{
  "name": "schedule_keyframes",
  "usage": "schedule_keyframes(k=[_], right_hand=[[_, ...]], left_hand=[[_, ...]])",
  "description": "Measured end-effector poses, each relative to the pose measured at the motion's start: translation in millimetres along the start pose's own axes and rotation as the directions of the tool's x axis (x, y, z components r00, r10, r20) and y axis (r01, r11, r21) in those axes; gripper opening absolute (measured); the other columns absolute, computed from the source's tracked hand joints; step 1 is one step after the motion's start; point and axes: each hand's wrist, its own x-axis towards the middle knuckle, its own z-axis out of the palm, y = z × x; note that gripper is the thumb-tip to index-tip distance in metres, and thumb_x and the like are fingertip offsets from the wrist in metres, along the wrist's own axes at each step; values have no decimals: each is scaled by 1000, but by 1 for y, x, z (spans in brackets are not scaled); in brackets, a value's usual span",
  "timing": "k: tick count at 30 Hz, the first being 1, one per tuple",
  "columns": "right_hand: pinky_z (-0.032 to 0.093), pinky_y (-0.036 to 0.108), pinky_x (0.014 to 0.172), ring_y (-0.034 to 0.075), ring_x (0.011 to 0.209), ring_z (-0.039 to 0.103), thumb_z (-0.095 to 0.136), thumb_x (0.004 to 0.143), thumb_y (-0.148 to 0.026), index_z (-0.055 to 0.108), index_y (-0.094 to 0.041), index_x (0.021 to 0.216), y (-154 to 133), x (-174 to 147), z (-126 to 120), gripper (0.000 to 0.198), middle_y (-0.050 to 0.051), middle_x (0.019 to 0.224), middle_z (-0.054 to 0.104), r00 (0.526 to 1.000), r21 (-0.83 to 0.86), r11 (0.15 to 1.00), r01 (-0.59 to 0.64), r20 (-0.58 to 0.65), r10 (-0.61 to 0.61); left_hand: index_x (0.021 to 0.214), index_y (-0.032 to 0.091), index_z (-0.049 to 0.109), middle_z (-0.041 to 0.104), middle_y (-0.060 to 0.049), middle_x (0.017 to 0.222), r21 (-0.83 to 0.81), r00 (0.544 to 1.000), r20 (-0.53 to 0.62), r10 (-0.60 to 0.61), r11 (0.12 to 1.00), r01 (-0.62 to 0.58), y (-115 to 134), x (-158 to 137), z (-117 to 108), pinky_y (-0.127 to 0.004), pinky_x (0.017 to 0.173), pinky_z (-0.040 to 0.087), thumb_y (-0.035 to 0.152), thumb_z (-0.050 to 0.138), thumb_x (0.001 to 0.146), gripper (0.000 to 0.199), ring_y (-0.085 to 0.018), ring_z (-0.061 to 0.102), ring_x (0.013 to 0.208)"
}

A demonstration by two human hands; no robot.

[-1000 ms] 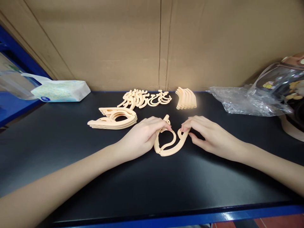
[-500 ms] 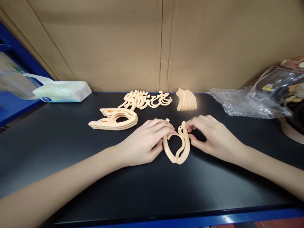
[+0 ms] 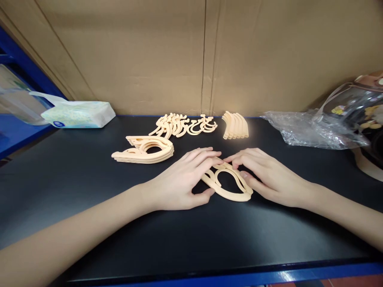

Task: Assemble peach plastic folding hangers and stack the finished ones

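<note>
A cream plastic folding hanger lies folded on the black table, its joined end pointing right and toward me. My left hand covers its left end, with fingers over the top and the thumb at the near side. On the far right side, my right hand holds the hanger's edge with bent fingers and thumb. To the left of my hands lies a neat stack of folded hangers. Behind, loose hanger hooks lie in a heap, beside a row of curved hanger arms.
A tissue pack sits at the back left near a blue metal frame. Crumpled clear plastic and a transparent bag occupy the back right. A cardboard wall closes the rear; the blue table edge runs in front.
The hanger has turned on the table, its joined end swinging from facing me to the right. Both hands have shifted with it, and the right fingers have moved in over its far side.
</note>
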Motion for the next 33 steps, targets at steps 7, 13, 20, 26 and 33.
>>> schedule_keyframes(k=[7,13,20,26,33], right_hand=[[43,43,97,26,128,45,51,92,-38,47,-19,113,-5,0,2,29,14,130,56,996,26,999,21,89,-24],[48,42,80,27,98,58,69,74,-58,47,-20,110,-4,2,0,57,10,111,61,992,8,993,-117,52,116],[44,41,89,24,106,53,72,75,-41,43,-23,114,-2,-2,3,52,6,116,57,993,90,989,-116,32,114],[43,37,93,21,110,53,65,82,-47,46,-25,117,2,-1,2,45,4,120,57,973,285,933,-219,-8,231],[39,26,61,14,68,48,54,90,-45,61,-22,90,3,1,-3,24,-2,74,55,889,517,741,-428,96,447]], left_hand=[[142,18,32,41,-13,147,4,998,54,-27,1000,26,-2,1,2,-49,116,25,35,60,85,66,-26,33,139],[143,16,29,41,-15,147,28,996,68,-62,998,60,-3,0,3,-52,114,27,43,59,86,70,-29,35,138],[143,18,31,48,-14,140,8,994,74,-75,997,74,-4,-1,1,-50,107,36,49,64,82,76,-31,43,129],[139,18,36,53,-12,130,75,996,1,-84,994,83,2,1,-6,-41,98,44,47,66,81,71,-27,49,117],[136,11,38,53,-14,132,279,991,-114,72,959,-37,1,1,-15,-37,101,41,49,61,86,67,-25,49,118]])
